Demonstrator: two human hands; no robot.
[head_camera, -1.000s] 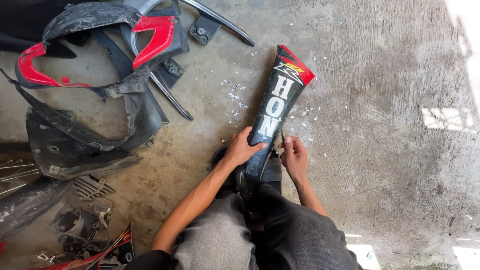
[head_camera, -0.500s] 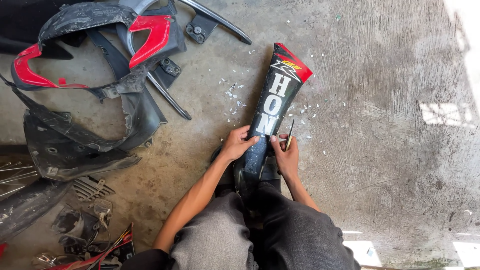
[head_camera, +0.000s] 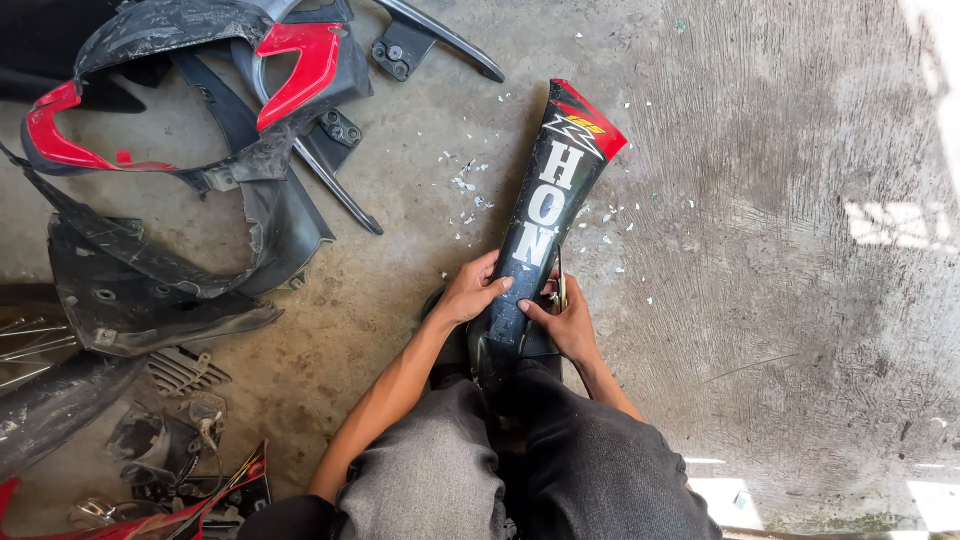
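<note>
A long black motorcycle body panel with white letters and a red tip lies on the concrete floor, pointing away from me between my knees. My left hand grips its left edge near the lower end. On the panel's right edge, my right hand presses its thumb onto the surface and holds a thin metal tool against it. Small white chips lie scattered on the floor around the panel.
A pile of black and red plastic fairing pieces fills the upper left. A black bracket arm lies at the top. Small parts and wires sit at the lower left. Bare concrete spreads to the right.
My right hand has moved from beside the panel onto its right edge, bringing a thin tool against it. My left hand stays on the left edge.
</note>
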